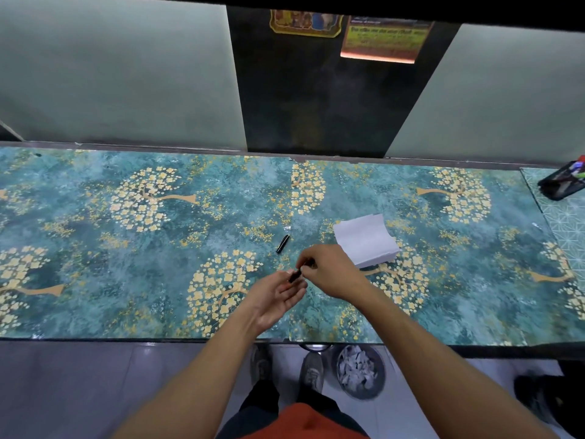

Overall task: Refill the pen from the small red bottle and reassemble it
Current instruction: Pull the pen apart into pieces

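Both hands meet over the middle of the table around a dark pen (297, 274). My left hand (278, 296) lies palm up with the pen's lower end at its fingertips. My right hand (326, 270) pinches the pen's upper end between thumb and fingers. A black pen cap (282, 243) lies alone on the table just beyond my hands. No small red bottle is in view.
A folded white paper (367, 239) lies right of my hands. A black holder with markers (565, 182) stands at the far right. The table (126, 280) has a teal floral cover. A bin of paper scraps (359, 372) sits on the floor beside my feet.
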A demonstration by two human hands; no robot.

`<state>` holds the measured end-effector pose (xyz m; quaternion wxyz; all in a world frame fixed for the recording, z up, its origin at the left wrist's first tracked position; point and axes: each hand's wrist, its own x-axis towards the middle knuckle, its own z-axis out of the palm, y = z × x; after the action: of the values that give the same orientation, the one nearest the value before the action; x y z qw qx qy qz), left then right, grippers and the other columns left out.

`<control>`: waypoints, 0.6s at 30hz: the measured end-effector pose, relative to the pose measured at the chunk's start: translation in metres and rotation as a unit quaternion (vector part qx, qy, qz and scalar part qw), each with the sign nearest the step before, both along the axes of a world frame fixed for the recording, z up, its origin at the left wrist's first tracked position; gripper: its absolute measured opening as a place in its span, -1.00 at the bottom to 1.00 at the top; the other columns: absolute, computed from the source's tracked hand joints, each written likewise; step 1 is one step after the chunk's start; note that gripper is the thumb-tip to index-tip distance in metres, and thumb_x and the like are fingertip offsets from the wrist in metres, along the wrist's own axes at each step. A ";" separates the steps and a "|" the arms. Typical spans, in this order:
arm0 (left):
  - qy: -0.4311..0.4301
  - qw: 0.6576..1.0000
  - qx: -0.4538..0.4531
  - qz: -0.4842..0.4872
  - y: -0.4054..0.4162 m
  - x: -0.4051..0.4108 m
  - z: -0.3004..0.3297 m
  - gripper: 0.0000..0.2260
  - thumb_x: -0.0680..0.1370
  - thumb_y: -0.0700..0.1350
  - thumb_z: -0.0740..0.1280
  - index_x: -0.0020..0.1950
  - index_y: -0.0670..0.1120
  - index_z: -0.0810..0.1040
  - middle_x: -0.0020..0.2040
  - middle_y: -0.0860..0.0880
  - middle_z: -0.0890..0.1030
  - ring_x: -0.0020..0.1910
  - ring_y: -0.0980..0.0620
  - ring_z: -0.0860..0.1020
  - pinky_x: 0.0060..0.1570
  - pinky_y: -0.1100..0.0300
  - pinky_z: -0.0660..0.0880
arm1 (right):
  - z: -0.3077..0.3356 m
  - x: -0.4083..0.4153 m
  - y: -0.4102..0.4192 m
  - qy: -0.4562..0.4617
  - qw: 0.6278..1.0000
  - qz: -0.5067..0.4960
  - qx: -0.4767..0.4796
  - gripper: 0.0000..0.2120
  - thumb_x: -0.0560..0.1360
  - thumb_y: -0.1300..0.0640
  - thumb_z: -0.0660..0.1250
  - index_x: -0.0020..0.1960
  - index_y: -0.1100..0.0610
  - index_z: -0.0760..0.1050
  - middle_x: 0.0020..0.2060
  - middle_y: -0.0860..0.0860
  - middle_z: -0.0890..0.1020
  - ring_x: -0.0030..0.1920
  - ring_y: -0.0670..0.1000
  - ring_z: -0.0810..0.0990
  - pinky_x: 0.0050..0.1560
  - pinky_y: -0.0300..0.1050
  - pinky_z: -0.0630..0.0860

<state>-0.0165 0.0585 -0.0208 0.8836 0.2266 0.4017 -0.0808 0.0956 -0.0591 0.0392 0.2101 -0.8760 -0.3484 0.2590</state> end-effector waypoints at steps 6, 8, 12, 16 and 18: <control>-0.023 1.000 0.003 0.013 0.003 -0.008 -0.003 -0.82 0.58 -0.35 0.31 0.15 -0.39 0.55 -0.10 -0.24 0.69 -0.18 -0.02 0.72 -0.16 0.23 0.68 | 0.004 0.011 -0.007 0.022 1.000 -0.021 0.007 -0.87 0.57 0.15 0.37 -0.02 0.10 0.70 -0.20 -0.09 0.68 -0.17 -0.07 0.61 -0.14 -0.15 0.50; -0.026 0.999 0.010 0.020 0.006 -0.012 -0.005 -0.83 0.57 -0.38 0.31 0.13 -0.40 0.57 -0.07 -0.26 0.70 -0.17 -0.02 0.73 -0.14 0.25 0.68 | 0.001 0.014 -0.010 0.052 0.997 -0.044 0.021 -0.90 0.57 0.14 0.40 -0.04 0.10 0.70 -0.29 -0.17 0.61 -0.26 -0.17 0.55 -0.24 -0.24 0.40; -0.020 0.999 0.038 0.034 0.019 -0.023 -0.010 -0.82 0.55 -0.41 0.31 0.13 -0.42 0.59 -0.01 -0.27 0.69 -0.12 -0.04 0.74 -0.03 0.23 0.65 | -0.006 0.023 -0.015 0.099 0.987 -0.119 0.052 -0.91 0.56 0.13 0.43 -0.07 0.07 0.72 -0.29 -0.14 0.66 -0.24 -0.12 0.60 -0.23 -0.19 0.42; 0.000 0.996 0.062 0.061 0.031 -0.039 -0.017 -0.85 0.55 -0.43 0.30 0.08 -0.41 0.61 -0.01 -0.29 0.70 -0.12 -0.06 0.74 -0.10 0.23 0.67 | -0.015 0.027 -0.011 0.089 0.987 -0.126 0.037 -0.92 0.55 0.16 0.44 -0.08 0.08 0.72 -0.27 -0.14 0.66 -0.22 -0.11 0.60 -0.23 -0.21 0.43; 0.015 0.994 0.074 0.076 0.033 -0.045 -0.019 -0.87 0.54 -0.45 0.31 0.04 -0.41 0.62 -0.04 -0.30 0.70 -0.14 -0.07 0.74 -0.14 0.24 0.68 | -0.023 0.024 -0.003 0.062 0.994 -0.091 0.005 -0.93 0.54 0.17 0.43 -0.07 0.08 0.70 -0.19 -0.10 0.69 -0.16 -0.07 0.61 -0.17 -0.16 0.46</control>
<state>-0.0612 0.0917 -0.0394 0.8620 0.2592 0.4354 0.0132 0.1194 -0.0621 0.0163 0.2586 -0.8853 -0.2545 0.2910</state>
